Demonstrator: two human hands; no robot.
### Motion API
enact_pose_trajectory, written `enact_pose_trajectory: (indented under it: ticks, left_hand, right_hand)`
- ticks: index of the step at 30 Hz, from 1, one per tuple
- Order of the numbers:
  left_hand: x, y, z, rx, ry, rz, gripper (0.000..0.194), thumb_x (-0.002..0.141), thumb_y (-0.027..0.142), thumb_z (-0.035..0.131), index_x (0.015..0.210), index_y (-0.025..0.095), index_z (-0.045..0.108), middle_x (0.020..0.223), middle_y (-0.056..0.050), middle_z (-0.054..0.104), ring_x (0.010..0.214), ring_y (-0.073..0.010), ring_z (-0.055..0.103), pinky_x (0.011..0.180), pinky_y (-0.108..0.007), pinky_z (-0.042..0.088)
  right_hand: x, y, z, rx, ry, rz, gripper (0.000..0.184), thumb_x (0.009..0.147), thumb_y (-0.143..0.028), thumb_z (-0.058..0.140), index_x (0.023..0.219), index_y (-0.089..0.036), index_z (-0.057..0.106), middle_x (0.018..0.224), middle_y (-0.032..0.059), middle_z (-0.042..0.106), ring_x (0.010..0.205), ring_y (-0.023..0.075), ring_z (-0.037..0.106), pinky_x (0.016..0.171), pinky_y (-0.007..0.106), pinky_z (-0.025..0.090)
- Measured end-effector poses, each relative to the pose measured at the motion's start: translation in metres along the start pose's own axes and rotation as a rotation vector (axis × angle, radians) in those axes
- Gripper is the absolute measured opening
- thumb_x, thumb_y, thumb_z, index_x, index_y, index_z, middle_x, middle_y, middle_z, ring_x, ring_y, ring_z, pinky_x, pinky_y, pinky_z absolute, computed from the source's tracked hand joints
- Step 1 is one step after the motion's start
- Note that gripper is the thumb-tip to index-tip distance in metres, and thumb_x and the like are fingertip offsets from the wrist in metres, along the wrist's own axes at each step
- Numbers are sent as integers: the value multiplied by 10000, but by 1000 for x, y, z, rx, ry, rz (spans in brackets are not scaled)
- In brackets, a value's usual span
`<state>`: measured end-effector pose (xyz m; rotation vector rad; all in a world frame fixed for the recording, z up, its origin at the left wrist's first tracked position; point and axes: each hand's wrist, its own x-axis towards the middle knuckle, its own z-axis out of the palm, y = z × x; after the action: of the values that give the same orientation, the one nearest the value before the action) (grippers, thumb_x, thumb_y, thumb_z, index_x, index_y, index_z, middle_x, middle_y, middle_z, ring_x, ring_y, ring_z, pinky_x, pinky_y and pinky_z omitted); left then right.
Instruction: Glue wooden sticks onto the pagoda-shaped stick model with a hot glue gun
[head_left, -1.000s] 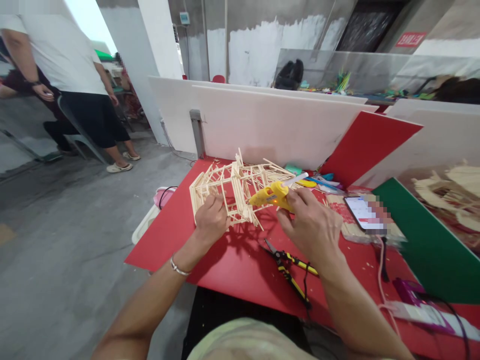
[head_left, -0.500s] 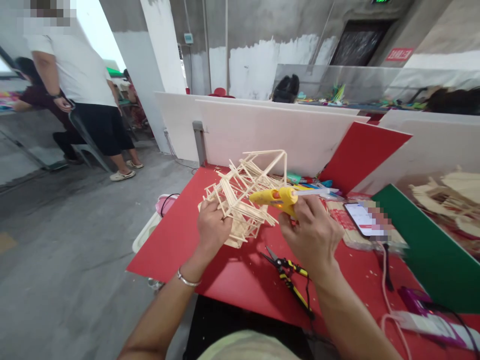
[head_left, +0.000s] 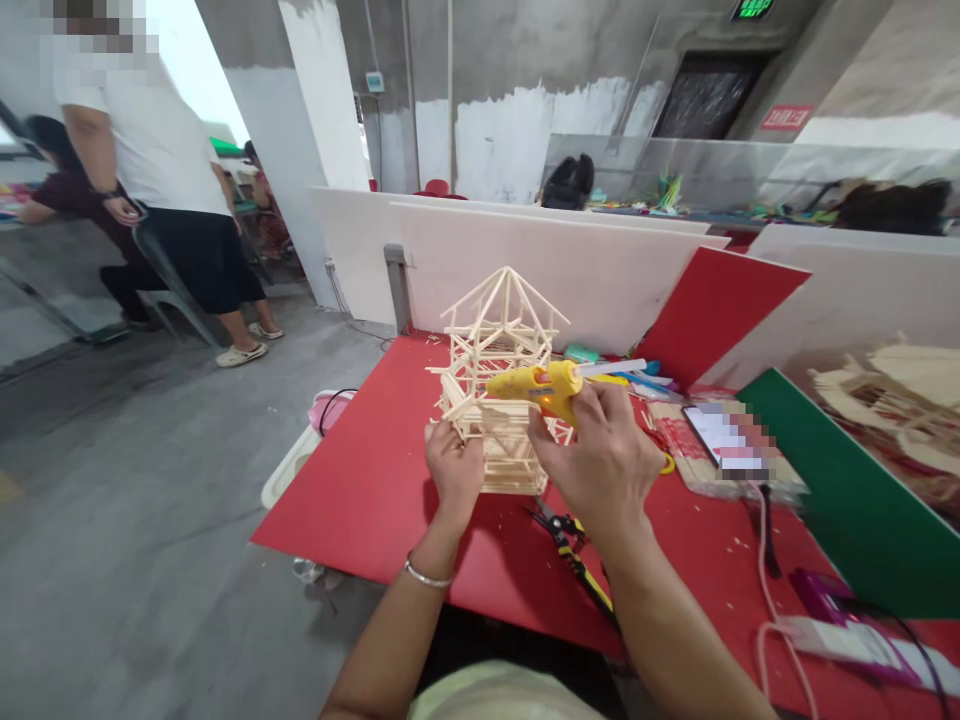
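Observation:
A pagoda-like model of thin wooden sticks [head_left: 514, 460] stands upright on the red tabletop [head_left: 337, 480], its roof frame rising to a point. My left hand [head_left: 456, 465] is closed on the model's lower left side; the fingertips are partly hidden by sticks. In my right hand [head_left: 600, 440] is a yellow hot glue gun [head_left: 536, 385], its nozzle pointing left, close in front of the model's middle. A white glue stick [head_left: 615, 367] juts from the back of the gun. Pruning shears with black and yellow handles [head_left: 574, 565] lie below my right hand.
A phone [head_left: 724, 440] rests on packed wooden sticks at the right, with a pink cable [head_left: 765, 545] running down. Beyond it lean a green board [head_left: 847, 500] and a red board [head_left: 727, 310]. White panels [head_left: 600, 260] border the back. A person [head_left: 157, 150] stands at far left.
The stick model has been turned from lying on its side to standing upright. My left hand shifted right with it. The glue gun stays in my right hand, slightly further left.

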<state>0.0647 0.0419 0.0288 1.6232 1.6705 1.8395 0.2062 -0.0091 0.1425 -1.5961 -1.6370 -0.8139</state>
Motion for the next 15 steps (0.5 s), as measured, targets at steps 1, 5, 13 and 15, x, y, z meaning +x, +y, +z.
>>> enact_pose_trajectory:
  ticks: [1,5,13,15]
  left_hand:
    - [-1,0,1,5,-2,-13,248,890,230,592,646,234,634,674,-8,632,744,-199,567,759,-378,484]
    - [-6,-4,5,51,-20,-46,217,940,264,561,789,237,715,817,-37,695,825,-217,603,783,-394,500]
    - [-12,-10,12,47,40,12,227,973,322,560,862,257,748,765,-24,670,766,-202,615,719,-372,502]
    - [-13,-14,12,60,-5,20,254,987,319,541,859,249,749,764,-31,666,766,-201,614,705,-364,498]
  right_hand:
    - [0,-1,0,-12,10,-6,350,861,-370,609,1163,-200,653,970,53,649,643,118,502,535,268,245]
    - [1,-6,-2,-23,36,-31,335,868,-402,630,1142,-212,659,962,42,653,623,105,478,521,267,226]
    - [-1,-11,3,15,-34,-34,338,884,-314,593,1208,-236,647,1008,36,637,634,95,469,527,271,225]
    - [-1,-12,4,7,-36,-47,329,901,-325,588,1209,-227,650,1008,35,638,627,91,462,526,269,227]
